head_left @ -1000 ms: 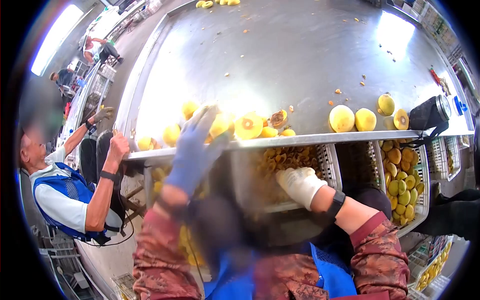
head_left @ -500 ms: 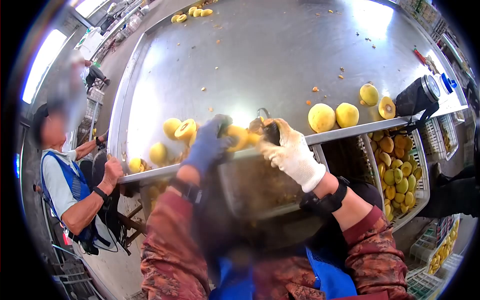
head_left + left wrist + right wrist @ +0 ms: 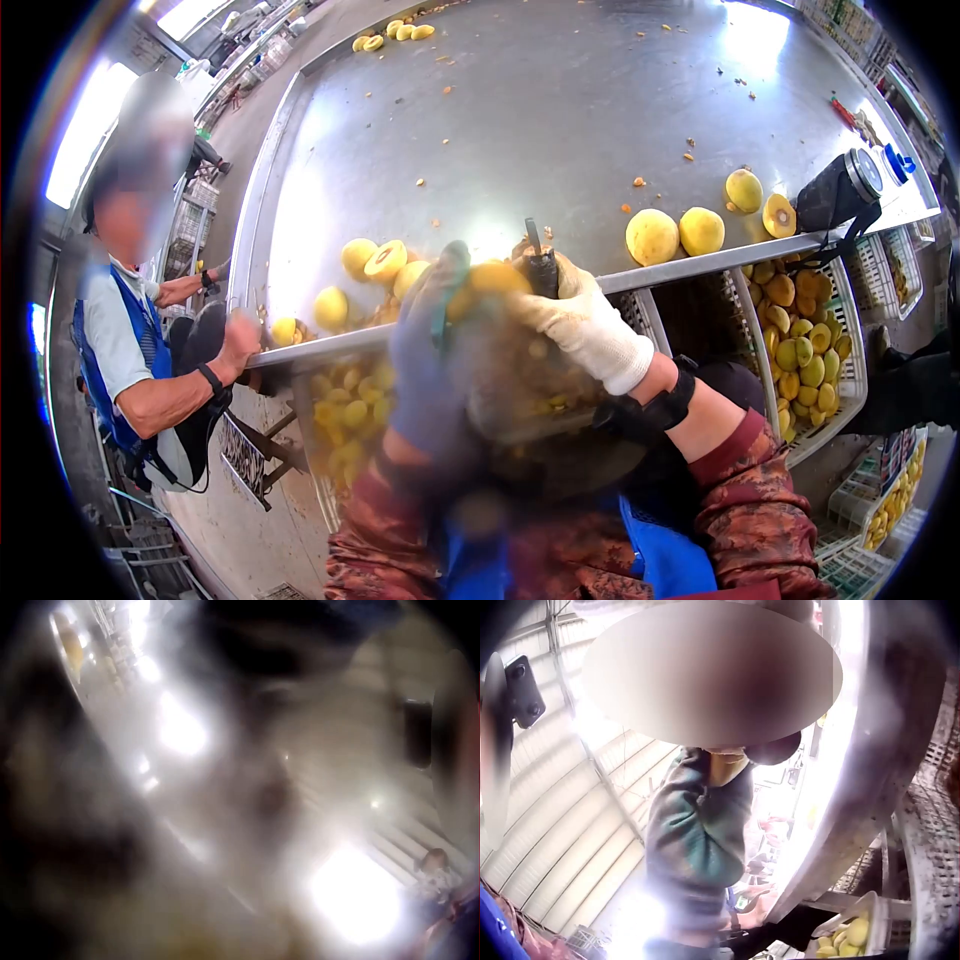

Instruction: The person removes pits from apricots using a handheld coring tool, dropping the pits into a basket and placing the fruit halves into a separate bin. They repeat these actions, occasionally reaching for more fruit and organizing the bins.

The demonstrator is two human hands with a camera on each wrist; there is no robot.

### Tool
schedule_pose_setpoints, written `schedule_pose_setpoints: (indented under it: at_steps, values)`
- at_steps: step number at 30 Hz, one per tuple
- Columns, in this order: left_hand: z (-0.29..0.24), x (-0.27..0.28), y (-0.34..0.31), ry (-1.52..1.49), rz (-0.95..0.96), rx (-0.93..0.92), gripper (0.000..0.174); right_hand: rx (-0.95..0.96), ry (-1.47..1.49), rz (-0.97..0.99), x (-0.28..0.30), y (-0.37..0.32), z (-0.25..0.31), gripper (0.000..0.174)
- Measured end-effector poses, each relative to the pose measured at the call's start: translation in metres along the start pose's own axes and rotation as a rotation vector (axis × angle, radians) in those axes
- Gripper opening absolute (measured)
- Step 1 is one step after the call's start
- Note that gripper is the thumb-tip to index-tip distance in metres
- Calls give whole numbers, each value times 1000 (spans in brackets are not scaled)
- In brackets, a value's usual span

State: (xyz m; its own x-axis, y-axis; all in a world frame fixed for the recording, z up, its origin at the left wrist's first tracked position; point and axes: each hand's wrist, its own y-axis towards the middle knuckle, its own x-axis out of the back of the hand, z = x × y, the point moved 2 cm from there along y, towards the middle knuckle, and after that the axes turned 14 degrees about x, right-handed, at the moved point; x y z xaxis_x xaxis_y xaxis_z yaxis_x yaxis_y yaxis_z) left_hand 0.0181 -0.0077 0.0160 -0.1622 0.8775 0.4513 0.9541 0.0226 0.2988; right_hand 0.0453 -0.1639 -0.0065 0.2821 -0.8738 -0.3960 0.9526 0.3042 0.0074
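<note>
At the metal table's near edge [image 3: 480, 298], my blue-gloved left hand [image 3: 425, 325], blurred by motion, holds a yellow fruit [image 3: 492, 278]. Beside it, my white-gloved right hand [image 3: 590, 325] grips a small dark tool [image 3: 540, 268] whose narrow tip points up, close against the fruit. Whole and halved yellow fruits, one a cut half [image 3: 385, 262], lie on the table just left of my left hand. Neither wrist view shows fingers or the fruit being held.
Two large fruits [image 3: 651, 237], smaller ones and a dark flask [image 3: 838, 190] stand along the edge to the right. Below are crates, one of yellow-green fruit [image 3: 804, 365]. A person in a blue vest [image 3: 125, 335] sits at the left. Scraps dot the table.
My right hand has risen from the crate below to the table edge and now grips the tool. My left hand has moved right from the fruit group, with a fruit in it.
</note>
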Motion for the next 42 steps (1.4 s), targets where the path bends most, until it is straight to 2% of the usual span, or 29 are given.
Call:
schedule_pose_setpoints:
  at_steps: [2,3,6,9,12,13,15,17,18,20,23,26,27,30,33,36,38,40,42]
  values:
    - [-6,-2,-9,74,-111,-84,46,57,105,-38,-5,-3,-3,31]
    - [2,-3,-10,63,-109,-100,41,87,159,-58,-7,-4,-5,31]
    - [10,-9,-10,-55,-117,10,29,55,145,-66,-5,-5,-10,30]
    - [3,-12,-11,43,-42,12,17,-12,136,-97,-4,-9,-4,28]
    - [-4,-20,-11,-19,15,-17,10,-15,244,-161,-1,-7,-10,29]
    - [-9,-21,-10,-242,20,96,14,-35,287,-135,-1,-6,-8,29]
    - [-25,-24,-10,-688,29,326,31,-77,373,-82,0,-8,-1,31]
    - [-4,-26,-10,-679,29,425,59,-131,398,-74,-8,-9,0,25]
    - [-3,-27,-12,-831,63,465,58,-160,412,-67,-14,-8,-2,22]
    - [-2,-34,-7,-1165,77,490,57,-28,197,-49,-18,-9,-18,30]
    - [10,-22,3,-1119,-67,527,51,364,-433,20,-18,-9,-41,47]
    - [25,-15,0,-1268,-60,522,44,246,-829,166,-19,-20,-26,51]
    - [28,-15,-2,-1306,-47,553,46,289,-804,173,-21,-23,-19,44]
    - [22,-14,-7,-1097,-62,543,48,213,-816,229,-26,-25,-13,35]
    - [19,-17,-10,-1101,-23,479,49,234,-777,206,-28,-24,-19,29]
    - [24,-17,-13,-952,-11,443,50,331,-779,231,-28,-23,-29,26]
    - [22,-18,-12,-1008,-18,455,51,476,-864,254,-26,-23,-37,25]
    - [20,-18,-12,-1024,-8,439,50,477,-785,249,-26,-23,-44,25]
    - [20,-17,-15,-1003,15,393,48,370,-610,235,-27,-22,-48,26]
